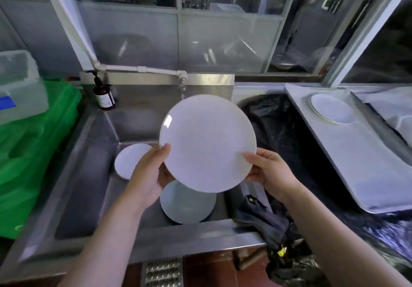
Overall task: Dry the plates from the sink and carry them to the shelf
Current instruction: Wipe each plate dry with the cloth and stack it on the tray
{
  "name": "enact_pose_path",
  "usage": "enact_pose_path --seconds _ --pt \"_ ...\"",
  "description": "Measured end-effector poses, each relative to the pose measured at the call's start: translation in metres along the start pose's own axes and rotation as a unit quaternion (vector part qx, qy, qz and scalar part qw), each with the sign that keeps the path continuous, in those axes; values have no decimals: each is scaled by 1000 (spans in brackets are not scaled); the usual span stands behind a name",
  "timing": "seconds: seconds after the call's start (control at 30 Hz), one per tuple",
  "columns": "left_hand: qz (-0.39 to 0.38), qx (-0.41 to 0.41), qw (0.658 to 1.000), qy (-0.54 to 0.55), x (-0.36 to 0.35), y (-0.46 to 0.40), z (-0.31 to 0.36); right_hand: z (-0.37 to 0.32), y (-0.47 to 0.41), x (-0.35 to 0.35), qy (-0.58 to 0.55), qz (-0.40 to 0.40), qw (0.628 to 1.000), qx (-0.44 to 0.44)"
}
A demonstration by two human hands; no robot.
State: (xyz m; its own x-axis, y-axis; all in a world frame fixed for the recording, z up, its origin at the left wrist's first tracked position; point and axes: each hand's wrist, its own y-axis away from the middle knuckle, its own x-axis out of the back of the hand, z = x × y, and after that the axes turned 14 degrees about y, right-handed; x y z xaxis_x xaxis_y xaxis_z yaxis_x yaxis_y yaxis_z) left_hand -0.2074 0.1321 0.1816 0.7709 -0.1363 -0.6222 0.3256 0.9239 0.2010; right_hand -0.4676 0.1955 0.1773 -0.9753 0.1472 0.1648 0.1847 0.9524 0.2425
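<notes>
**Both hands had the plate up over the sink**

Nearest, a dark cloth (265, 224) lay bunched on the front right corner of the steel sink (89, 175), spilling over the rim. Then the hands: the left hand (151, 175) gripped the white plate (207, 141) at its lower left edge, thumb curled over the face and fingers tucked beneath. The right hand (269, 173) pinched the lower right edge, thumb on top. The plate was held tilted, face to the camera, above the basin!

Below it, a second plate (187, 206) lay on the basin floor, a smaller one (129, 159) to its left. Further back, a brown pump bottle (103, 94) stood in the sink's rear left corner, and a tap (182, 80) hung over the basin. Off right, one plate (331, 108) rested on a pale tray (356, 164).
</notes>
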Motion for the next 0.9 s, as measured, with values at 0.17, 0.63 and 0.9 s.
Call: enact_pose_path --seconds 0.17,0.63,0.9 --pt "10 87 996 27 -4 11 -47 34 -9 35 5 -48 998 -27" --pt "80 9 997 0 2 38 -73 173 2 39 654 -126 746 -12" --pt "123 9 992 23 6 41 -81 169 -3 43 536 -71 840 51"
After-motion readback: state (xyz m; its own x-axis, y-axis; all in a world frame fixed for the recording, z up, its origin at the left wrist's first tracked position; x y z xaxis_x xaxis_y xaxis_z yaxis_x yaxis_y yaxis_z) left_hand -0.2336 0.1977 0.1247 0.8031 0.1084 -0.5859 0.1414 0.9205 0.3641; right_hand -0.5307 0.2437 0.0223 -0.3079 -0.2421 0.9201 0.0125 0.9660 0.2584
